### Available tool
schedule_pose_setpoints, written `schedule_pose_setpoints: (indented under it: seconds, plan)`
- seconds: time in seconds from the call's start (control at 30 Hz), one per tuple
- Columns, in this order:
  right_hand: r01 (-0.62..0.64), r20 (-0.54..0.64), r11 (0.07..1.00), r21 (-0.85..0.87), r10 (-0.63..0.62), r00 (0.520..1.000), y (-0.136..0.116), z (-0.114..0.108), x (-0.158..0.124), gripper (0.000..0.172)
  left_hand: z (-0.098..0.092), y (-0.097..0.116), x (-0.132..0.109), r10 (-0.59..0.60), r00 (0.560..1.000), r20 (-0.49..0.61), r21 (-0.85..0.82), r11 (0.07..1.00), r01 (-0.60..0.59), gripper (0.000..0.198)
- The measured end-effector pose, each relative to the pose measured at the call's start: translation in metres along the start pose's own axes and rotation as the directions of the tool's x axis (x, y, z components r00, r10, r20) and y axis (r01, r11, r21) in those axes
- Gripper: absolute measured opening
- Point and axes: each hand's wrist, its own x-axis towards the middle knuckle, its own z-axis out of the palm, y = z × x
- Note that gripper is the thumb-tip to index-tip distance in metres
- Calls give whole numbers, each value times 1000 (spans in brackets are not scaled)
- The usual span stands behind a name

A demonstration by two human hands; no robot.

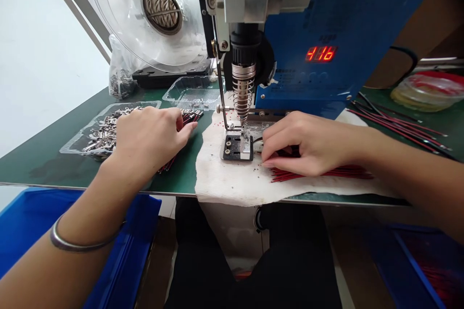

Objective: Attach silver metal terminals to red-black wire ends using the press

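Right hand (308, 145) grip pinched on a thin wire (258, 140), its end at the black fixture (235, 147) under the iron tip (242, 117). Left hand (148, 137) lies fingers-down on the red wires (191, 116) beside the tray (78, 142); can't tell if it holds one. I'd seat the wire end square, fingertips clear of the tip.

Left hand (148, 136), terminals (103, 131), right hand (308, 145), red wires (328, 174)

Left of centre, a clear glossy plastic tray (68, 147) holds bright metal terminals (103, 133). The centre cloth (232, 181) is white and rough-woven, the tabletop (43, 164) matt green. Wires (348, 173) at right have smooth red plastic coating. The upper-right machine (355, 14) is glossy blue painted metal.
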Motion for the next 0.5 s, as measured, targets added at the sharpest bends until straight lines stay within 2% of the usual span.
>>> schedule_pose_setpoints:
  seconds: [0.17, 0.23, 0.3, 0.37, 0.43, 0.47, 0.5]
  plan:
    - [-10, 7, 1000, -1, 10, 1000, 1, 1, -1, 23, -15, -9, -16, -34, 998, -56, -101, 995, 28, 52]
    - [-19, 15, 1000, 6, 19, 1000, 1, 1, -1, 22, -17, -14, -21, -90, 991, -101, -173, 982, 71, 43]
    - [-34, 18, 999, 25, 34, 999, -1, 1, 0, 21, -14, -16, -28, -97, 980, -175, -294, 955, 42, 32]
    - [-43, 13, 998, 50, 43, 999, -3, 1, 0, 20, -10, -13, -41, -24, 952, -307, -440, 890, -120, 25]
    - [-47, 2, 996, 78, 47, 999, -4, 0, 1, 19, -4, -3, -58, 84, 884, -460, -531, 772, -349, 19]
    - [-47, -6, 994, 95, 48, 999, -5, 0, 2, 19, -1, 4, -67, 130, 849, -512, -550, 709, -440, 15]
    - [-49, -13, 992, 115, 51, 999, -6, -1, 2, 19, 1, 12, -75, 157, 848, -507, -578, 668, -469, 8]
